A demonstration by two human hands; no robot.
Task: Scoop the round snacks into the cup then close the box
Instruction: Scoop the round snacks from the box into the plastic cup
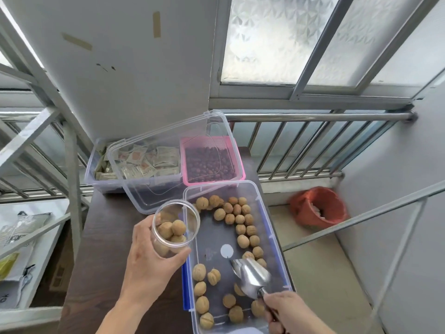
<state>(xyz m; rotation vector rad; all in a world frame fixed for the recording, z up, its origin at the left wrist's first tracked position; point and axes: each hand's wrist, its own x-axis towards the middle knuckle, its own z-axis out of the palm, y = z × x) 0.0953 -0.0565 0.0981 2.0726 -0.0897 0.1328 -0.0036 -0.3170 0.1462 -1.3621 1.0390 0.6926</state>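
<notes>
A clear plastic box [265, 208] with blue latches lies open on the dark table, with several round tan snacks [240, 219] scattered inside. My left hand [149, 261] holds a clear cup [175, 227] tilted against the box's left wall; a few snacks sit in it. My right hand [289, 312] grips the handle of a metal scoop [252, 276], whose bowl rests empty inside the box near its lower right side. The box's clear lid [168, 160] leans across the containers behind it.
Behind the box stand a clear bin of small packets [101, 169] and a pink basket of dark red fruit [209, 162]. A metal railing [313, 116] and window run along the back. An orange bag [317, 208] lies on the floor at right. Metal shelving [36, 145] is left.
</notes>
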